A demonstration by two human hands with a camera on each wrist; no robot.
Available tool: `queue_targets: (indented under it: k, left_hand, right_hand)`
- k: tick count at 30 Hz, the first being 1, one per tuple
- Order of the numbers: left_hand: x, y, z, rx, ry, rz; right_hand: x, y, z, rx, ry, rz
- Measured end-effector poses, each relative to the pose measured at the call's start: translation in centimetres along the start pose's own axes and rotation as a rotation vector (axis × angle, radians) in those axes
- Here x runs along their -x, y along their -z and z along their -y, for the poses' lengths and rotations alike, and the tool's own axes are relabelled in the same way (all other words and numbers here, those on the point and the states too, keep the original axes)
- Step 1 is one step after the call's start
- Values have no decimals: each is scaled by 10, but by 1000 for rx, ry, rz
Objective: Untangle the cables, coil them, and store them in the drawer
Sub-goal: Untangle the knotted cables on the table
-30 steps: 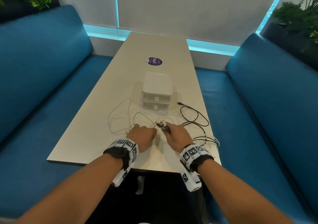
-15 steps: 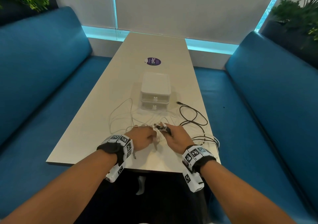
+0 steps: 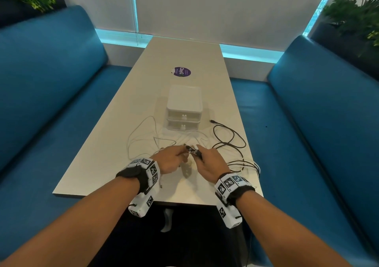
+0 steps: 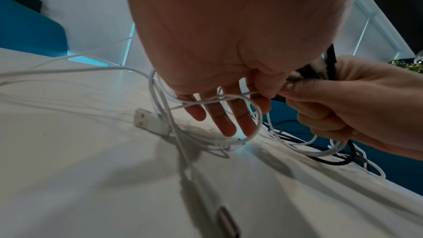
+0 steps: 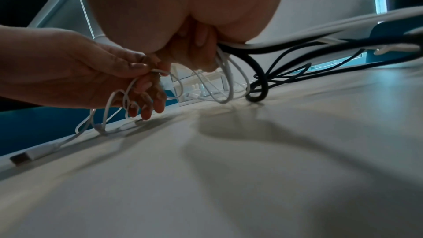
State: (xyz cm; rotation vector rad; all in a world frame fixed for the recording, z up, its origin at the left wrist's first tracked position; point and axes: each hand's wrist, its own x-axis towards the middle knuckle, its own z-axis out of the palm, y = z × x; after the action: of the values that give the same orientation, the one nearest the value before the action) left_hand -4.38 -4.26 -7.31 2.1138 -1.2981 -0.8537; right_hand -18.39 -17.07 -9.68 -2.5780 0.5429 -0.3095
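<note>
A white cable (image 3: 141,135) and a black cable (image 3: 228,135) lie tangled on the near half of the table (image 3: 98,170). Both hands hover just above the tabletop. My left hand (image 3: 170,161) pinches a strand of the white cable (image 4: 213,102) between thumb and forefinger, its other fingers hanging straight. My right hand (image 3: 210,162) grips the knot of black and white cable (image 3: 192,150), fingers curled round it (image 4: 320,77). A white USB plug (image 4: 148,122) rests on the table under the left hand. The white two-drawer unit (image 3: 184,106) stands beyond, both drawers closed.
Black and white loops (image 3: 244,164) trail to the table's right edge by my right wrist. A purple sticker (image 3: 182,71) lies farther up the table. Blue benches (image 3: 51,102) flank both sides. The table's front edge is just under my wrists.
Both hands have risen a little with the knot between them. The left wrist has drawn back to the left, and the white loops have been pulled closer to the hands.
</note>
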Motion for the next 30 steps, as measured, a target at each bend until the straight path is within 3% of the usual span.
queue_targets:
  k: [7,14,21,26,30]
  left_hand:
    - [0,3,12,-10,-24,-15]
    - [2,26,22,-446,2,-138]
    - [-11,5,8,-410,110,-190]
    - [-15,-3,2,-319,75,-99]
    - [-12,-4,-3,-139,-1,-39]
  right_hand:
    - [-7,7,4,116,-44,140]
    - [-21,43,-20,343,-314,124]
    - [-11,32,3,154,-178,-43]
    - [-4,25,11,-1,-117,125]
    - [-5,22,10,-26,-104,106]
